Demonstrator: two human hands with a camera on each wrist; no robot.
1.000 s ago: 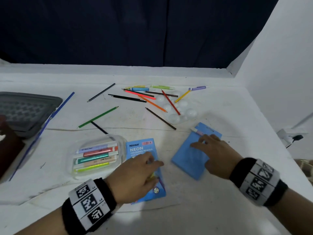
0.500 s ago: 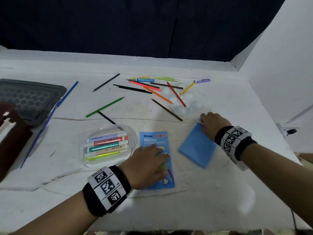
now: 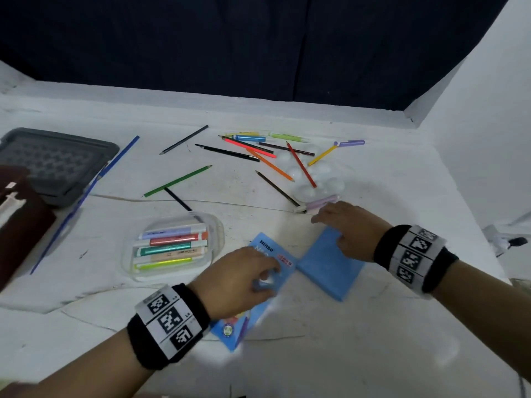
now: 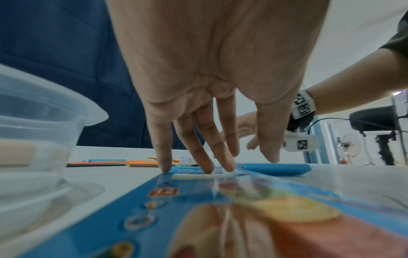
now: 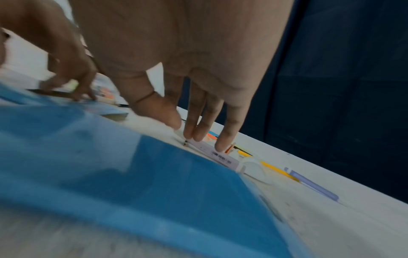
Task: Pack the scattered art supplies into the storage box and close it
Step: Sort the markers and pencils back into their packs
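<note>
White desk [image 3: 373,340], dark curtain behind. Left hand [image 3: 238,280], fingers spread, presses flat on the blue pencil pack [image 3: 230,330], lower centre. Right hand [image 3: 349,229], fingers straight and together, touches the lilac marker [image 3: 319,203] beside the blue pad [image 3: 327,265]. Storage box [image 3: 54,162] sits upper left. Risk: the marker rolls off from a fingertip nudge.

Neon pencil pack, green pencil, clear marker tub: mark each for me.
neon pencil pack [image 3: 230,330], head view, on its near printed end.
green pencil [image 3: 178,180], head view, mid-shaft.
clear marker tub [image 3: 216,228], head view, on its right rim.
</note>
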